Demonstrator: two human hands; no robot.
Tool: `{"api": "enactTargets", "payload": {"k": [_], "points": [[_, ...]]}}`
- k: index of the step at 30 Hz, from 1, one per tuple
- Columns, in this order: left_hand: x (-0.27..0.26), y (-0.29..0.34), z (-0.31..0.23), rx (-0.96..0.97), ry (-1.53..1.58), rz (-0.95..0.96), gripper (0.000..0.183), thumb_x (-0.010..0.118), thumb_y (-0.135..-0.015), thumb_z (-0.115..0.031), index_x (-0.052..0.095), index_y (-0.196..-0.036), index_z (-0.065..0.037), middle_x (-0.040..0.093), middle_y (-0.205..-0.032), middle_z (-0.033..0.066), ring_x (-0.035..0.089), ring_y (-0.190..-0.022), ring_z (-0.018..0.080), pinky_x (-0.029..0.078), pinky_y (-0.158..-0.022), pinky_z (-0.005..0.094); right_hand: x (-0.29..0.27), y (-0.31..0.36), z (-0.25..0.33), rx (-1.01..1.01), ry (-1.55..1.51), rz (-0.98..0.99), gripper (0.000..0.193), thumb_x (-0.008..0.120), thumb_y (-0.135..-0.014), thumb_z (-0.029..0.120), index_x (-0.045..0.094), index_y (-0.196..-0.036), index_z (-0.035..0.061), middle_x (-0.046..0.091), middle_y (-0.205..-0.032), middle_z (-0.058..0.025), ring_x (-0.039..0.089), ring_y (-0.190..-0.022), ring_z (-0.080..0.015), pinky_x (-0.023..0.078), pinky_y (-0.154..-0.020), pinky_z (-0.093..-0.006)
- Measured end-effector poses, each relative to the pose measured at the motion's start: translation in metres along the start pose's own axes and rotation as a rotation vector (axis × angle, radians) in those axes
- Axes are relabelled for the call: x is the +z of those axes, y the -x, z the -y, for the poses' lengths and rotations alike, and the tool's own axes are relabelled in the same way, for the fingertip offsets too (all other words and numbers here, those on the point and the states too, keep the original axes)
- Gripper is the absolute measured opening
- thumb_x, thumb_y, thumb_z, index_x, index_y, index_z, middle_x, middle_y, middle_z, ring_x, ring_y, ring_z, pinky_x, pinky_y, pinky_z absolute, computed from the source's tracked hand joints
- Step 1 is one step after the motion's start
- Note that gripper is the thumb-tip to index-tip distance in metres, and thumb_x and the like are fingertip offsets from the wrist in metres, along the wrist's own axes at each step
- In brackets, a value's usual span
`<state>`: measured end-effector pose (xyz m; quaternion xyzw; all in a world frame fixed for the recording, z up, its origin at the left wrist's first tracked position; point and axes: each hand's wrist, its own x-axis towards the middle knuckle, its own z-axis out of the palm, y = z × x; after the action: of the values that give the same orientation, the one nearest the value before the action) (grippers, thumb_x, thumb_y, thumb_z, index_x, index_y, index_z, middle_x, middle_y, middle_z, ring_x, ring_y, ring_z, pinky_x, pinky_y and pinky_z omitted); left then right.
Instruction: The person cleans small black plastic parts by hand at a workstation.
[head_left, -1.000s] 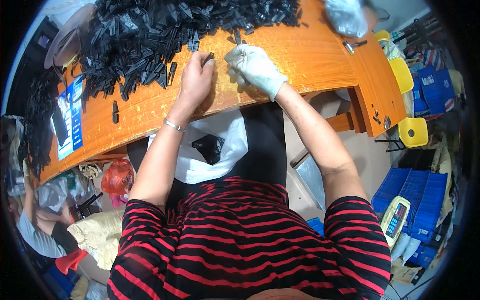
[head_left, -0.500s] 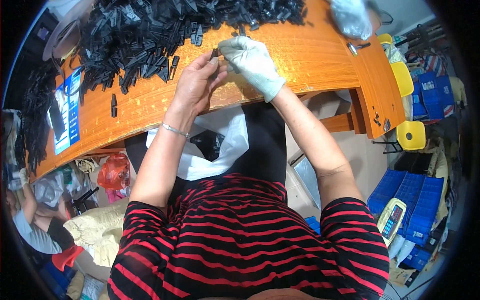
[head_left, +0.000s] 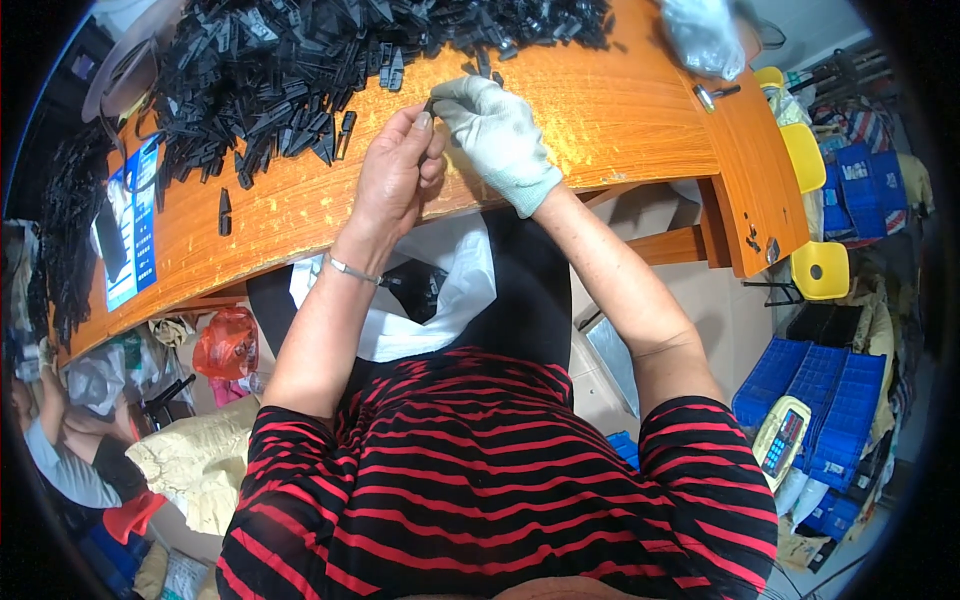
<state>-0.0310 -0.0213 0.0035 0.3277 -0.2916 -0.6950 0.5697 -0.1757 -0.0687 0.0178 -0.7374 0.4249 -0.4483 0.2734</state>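
A small black plastic part (head_left: 430,104) is pinched between my two hands above the table's near edge; most of it is hidden by fingers. My bare left hand (head_left: 393,172) is closed, its thumb and forefinger pressed on the part from the left. From the right, my right hand (head_left: 500,142), in a white knit glove, grips the same part with its fingertips. Beyond them a large heap of black plastic parts (head_left: 270,85) spreads over the wooden table (head_left: 620,110). One loose black part (head_left: 225,212) lies apart at the left.
On my lap sits an open white bag (head_left: 470,290) with black parts inside. A clear plastic bag (head_left: 705,40) rests at the table's far right. Blue crates (head_left: 800,385), a keypad device (head_left: 782,440) and yellow chairs (head_left: 820,270) stand right. Another person's arm (head_left: 60,455) shows at left.
Both hands stay together on the black part. My gloved right hand has turned and shifted slightly left and down, and my left fingers have curled in closer, covering more of the part.
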Motion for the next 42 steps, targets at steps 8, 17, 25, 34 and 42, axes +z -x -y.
{"api": "enactTargets", "payload": {"k": [8,17,25,34,42], "points": [[0.0,0.002,0.013,0.08,-0.152,-0.146,0.02,0.047,-0.108,-0.021,0.056,-0.112,-0.004,0.042,-0.067,-0.0066,0.034,-0.05,0.0031,0.026,-0.042,0.0199,-0.01,0.0,0.02,-0.127,0.337,0.168,0.02,0.059,-0.091,0.02,0.065,-0.097,0.0011,0.071,-0.093,-0.0222,0.069,-0.09,-0.0414,0.055,-0.077,-0.0462],[0.011,0.009,0.013,0.016,-0.14,-0.328,0.028,0.05,-0.106,-0.023,0.055,-0.081,-0.012,0.045,-0.061,-0.0068,0.036,-0.046,0.0046,0.025,-0.04,0.0216,-0.002,0.01,0.021,-0.232,0.548,0.304,0.017,0.065,-0.086,0.018,0.058,-0.093,0.003,0.067,-0.073,-0.0199,0.069,-0.071,-0.0416,0.055,-0.062,-0.0494],[0.008,0.01,0.005,-0.096,-0.113,-0.302,0.028,0.051,-0.106,-0.023,0.052,-0.081,-0.012,0.045,-0.061,-0.0055,0.036,-0.045,0.0058,0.026,-0.041,0.023,0.002,0.018,0.019,-0.143,0.492,0.279,0.014,0.059,-0.093,0.017,0.06,-0.095,0.0031,0.068,-0.074,-0.0189,0.069,-0.072,-0.0398,0.055,-0.063,-0.0475],[-0.004,0.025,-0.006,-0.082,-0.296,-0.144,0.027,0.047,-0.109,-0.025,0.061,-0.109,-0.002,0.06,-0.08,0.0002,0.052,-0.061,0.0067,0.041,-0.054,0.0209,0.001,0.005,0.012,-0.033,0.22,0.006,0.025,0.054,-0.097,0.023,0.069,-0.099,0.0032,0.073,-0.093,-0.0177,0.069,-0.088,-0.0351,0.054,-0.079,-0.0412],[-0.026,0.034,0.001,-0.134,0.096,-0.007,0.022,0.049,-0.108,-0.026,0.057,-0.108,-0.005,0.054,-0.078,-0.0009,0.044,-0.059,0.0066,0.032,-0.05,0.0199,-0.009,0.015,0.029,0.238,-0.209,0.266,0.026,0.055,-0.096,0.011,0.072,-0.113,0.0016,0.073,-0.098,-0.0148,0.07,-0.087,-0.0239,0.055,-0.077,-0.0336]]}}
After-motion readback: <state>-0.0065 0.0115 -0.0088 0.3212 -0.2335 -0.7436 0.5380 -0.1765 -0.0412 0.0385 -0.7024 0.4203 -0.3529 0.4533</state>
